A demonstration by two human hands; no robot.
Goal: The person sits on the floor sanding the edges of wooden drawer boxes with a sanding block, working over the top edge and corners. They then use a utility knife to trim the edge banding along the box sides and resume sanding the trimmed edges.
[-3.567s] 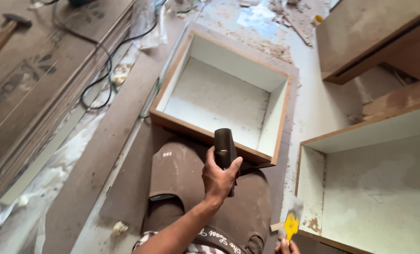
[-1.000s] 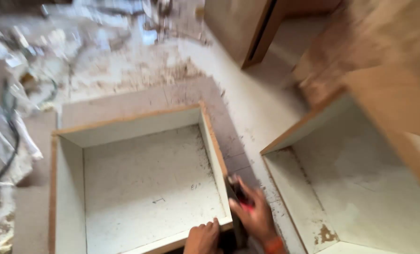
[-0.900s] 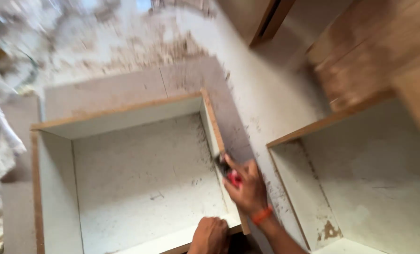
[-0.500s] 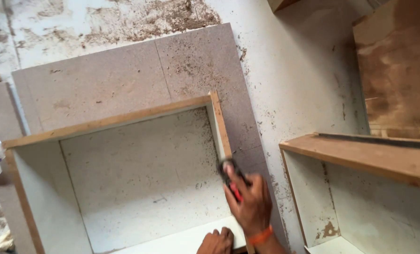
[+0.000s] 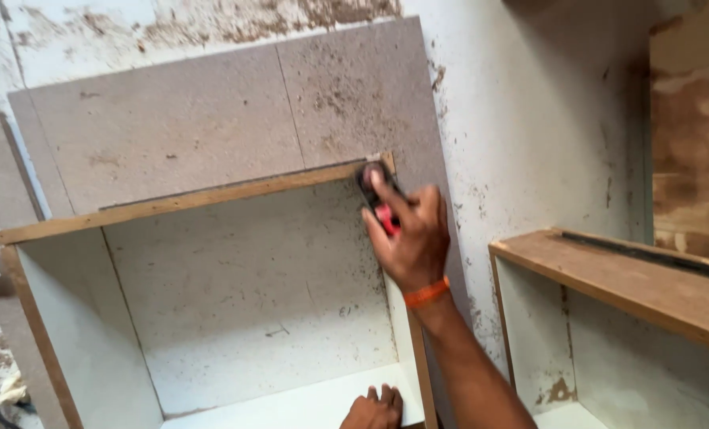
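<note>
A dusty, paint-flecked whitish floor (image 5: pixel 529 119) is lying under everything, with a flat grey-brown board (image 5: pixel 211 119) spread across its upper left and speckled with sawdust. On that board an open white-lined wooden box with raw brown edges (image 5: pixel 171 205) is sitting mouth-up.

At the bottom middle, the left hand (image 5: pixel 374 409) is resting on the box's near white wall, its fingers (image 5: pixel 384 393) curled over the rim and holding nothing else.

Further right, the right hand (image 5: pixel 410 238), wearing an orange band at the wrist, is pressing a small black-and-red tool (image 5: pixel 378 199) against the box's far right corner; its fingers (image 5: pixel 388 195) are wrapped closed around the tool, one stretched along the top. What kind of tool it is cannot be told.

Judging from its position, the work along the right edge is reaching its far end, while the far and left edges are showing no sign of being worked.

At the far right, a second white-lined wooden box (image 5: pixel 608 270) is standing apart, untouched.
</note>
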